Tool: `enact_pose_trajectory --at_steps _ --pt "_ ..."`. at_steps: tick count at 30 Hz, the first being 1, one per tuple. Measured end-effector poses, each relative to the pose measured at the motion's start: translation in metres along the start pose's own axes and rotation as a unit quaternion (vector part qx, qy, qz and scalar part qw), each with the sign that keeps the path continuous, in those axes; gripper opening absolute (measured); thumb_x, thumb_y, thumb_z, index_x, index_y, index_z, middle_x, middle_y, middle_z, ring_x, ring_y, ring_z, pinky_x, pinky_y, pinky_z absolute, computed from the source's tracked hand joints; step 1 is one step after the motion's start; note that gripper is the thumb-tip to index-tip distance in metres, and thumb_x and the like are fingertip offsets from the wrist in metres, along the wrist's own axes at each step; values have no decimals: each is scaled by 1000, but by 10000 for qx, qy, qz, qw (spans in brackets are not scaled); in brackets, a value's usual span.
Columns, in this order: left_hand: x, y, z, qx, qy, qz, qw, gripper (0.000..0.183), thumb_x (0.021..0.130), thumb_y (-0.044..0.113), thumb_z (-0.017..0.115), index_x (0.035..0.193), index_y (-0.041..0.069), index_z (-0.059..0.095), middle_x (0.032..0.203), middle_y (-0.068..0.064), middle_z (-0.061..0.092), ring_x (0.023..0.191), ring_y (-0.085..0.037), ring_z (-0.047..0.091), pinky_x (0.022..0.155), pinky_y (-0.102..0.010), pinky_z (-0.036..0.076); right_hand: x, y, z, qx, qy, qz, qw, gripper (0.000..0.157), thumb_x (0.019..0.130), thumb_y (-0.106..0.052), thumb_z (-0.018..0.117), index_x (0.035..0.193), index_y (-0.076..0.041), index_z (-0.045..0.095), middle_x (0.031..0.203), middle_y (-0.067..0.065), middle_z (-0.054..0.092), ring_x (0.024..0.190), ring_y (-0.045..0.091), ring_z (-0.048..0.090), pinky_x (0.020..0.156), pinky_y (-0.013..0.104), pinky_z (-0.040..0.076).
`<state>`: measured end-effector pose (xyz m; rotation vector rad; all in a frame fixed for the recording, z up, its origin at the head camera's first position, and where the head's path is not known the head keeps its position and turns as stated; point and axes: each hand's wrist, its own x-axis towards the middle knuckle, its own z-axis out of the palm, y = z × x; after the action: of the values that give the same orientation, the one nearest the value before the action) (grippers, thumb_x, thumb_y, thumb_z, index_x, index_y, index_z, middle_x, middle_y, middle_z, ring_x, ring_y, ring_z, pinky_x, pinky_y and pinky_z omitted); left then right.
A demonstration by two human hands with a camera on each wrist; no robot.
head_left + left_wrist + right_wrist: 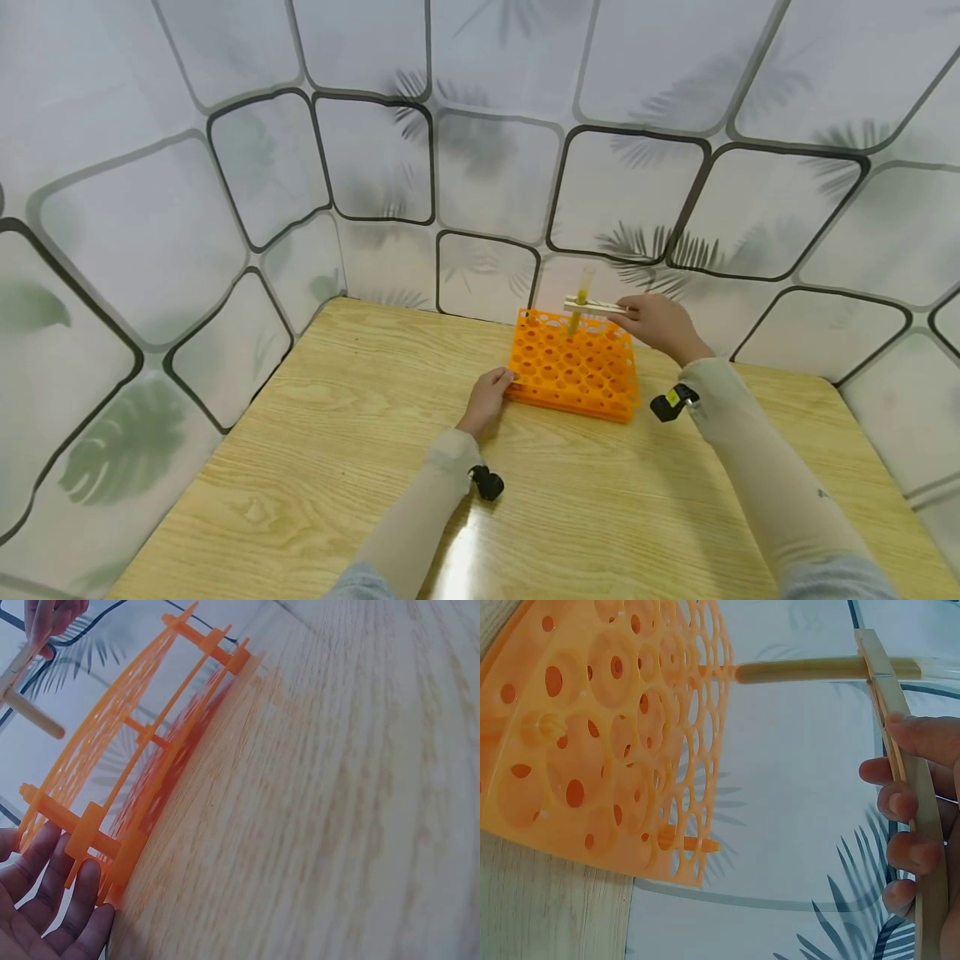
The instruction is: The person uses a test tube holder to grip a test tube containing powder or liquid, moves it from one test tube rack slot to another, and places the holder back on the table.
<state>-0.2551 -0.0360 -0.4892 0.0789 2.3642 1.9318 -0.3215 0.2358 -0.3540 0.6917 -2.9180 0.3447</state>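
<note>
While fingers (913, 852) grip, wooden tongs (925, 814) clamp a slender tube (810, 671).

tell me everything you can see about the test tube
The test tube is slim and clear, like glass or plastic, with a rounded bottom and yellowish liquid inside. It is near upright over the orange rack, gripped partway up by a wooden clamp that the right hand holds. Whether its tip touches the rack is unclear.
</note>
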Motion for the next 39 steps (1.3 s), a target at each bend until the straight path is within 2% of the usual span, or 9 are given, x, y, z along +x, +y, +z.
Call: enact_pose_trajectory --at_steps 7,8,10,14,15,17,20,25,39 --pt "4 -3 -1 73 -10 -105 9999 33 102 21 40 107 -3 62 112 -18 63 99 -27 57 88 -39 45 -6 -1 -5 -55 50 -53 10000 42 93 -31 58 117 3 63 101 23 69 81 32 69 70 47 54" --pt "12 -15 -1 45 -39 115 9999 35 101 27 40 104 2 64 107 -13 65 94 -23 56 84 -35 44 -7 -1 -6 -65 42 -45 10000 43 93 -32 57 117 3 63 101 23 69 81 32 69 70 47 54" --pt "13 -18 -2 74 -51 186 9998 35 101 31 42 103 5 65 105 -10 65 91 -21 55 81 -34 44 -9 -1 -6 -67 31 -26 10000 45 94 -34 56 118 3 62 102 23 69 82 32 69 71 47 54" --pt "4 -6 -4 -124 -130 206 9996 36 102 27 40 107 0 63 109 -16 65 97 -27 59 86 -38 47 -12 2 -5 -62 86 -60 9999 44 94 -35 55 117 1 64 101 22 70 81 31 68 70 46 54" --pt "-3 6 -4 -94 -107 -23 9999 34 102 21 40 109 -5 61 113 -21 63 103 -32 59 90 -43 46 -12 3 -5 -46 108 -80 9999 43 94 -35 55 116 1 64 100 22 70 79 31 68 69 46 54" --pt "-5 9 -3 -133 -109 -95 9998 34 102 18 38 111 -7 60 116 -23 61 107 -34 58 94 -44 45 -14 4 -4 -32 125 -105 9999 41 94 -34 56 114 1 65 98 21 71 77 30 68 67 45 54" --pt "3 -3 -1 -38 -39 -115 9999 33 102 20 39 110 -4 61 114 -20 63 105 -31 59 91 -40 46 -15 5 -5 -66 80 -66 9999 40 94 -34 56 112 0 66 96 20 71 73 28 67 66 45 54" --pt "3 -2 -1 39 -5 -136 9999 34 102 21 40 110 -3 62 113 -19 64 104 -29 59 90 -38 46 -19 6 -7 -141 1 47 9999 41 94 -34 56 113 2 65 94 20 71 72 27 67 67 46 53" --pt "2 -3 -1 -30 -60 16 10000 33 102 19 39 108 -5 61 115 -21 62 105 -33 60 91 -41 47 -29 4 -12 -134 95 5 9999 41 93 -33 57 115 2 65 89 19 72 66 24 66 63 44 53"
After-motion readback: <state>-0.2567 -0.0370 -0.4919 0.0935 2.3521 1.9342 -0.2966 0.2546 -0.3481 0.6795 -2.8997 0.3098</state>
